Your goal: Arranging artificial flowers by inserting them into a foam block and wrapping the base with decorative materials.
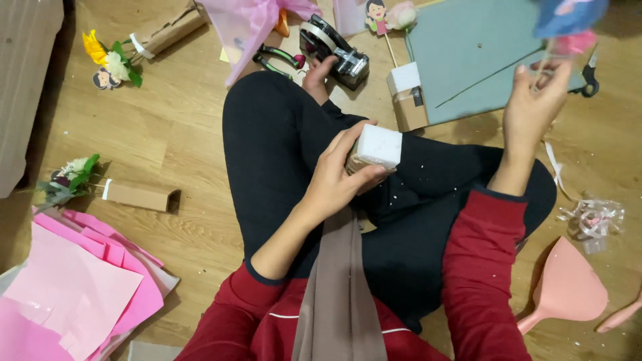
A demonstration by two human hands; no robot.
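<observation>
White foam block (378, 147) in left hand (334, 179)

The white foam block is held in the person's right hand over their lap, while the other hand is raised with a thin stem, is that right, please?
Not quite: the head view shows the foam block in the left hand, not the right. The right hand is the raised one, pinching the thin stem.

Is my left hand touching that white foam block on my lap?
Touching. The head view shows the left hand wrapped around the white foam block, with the thumb pressed along its front edge and the fingers curled behind it, no gap visible.
</observation>
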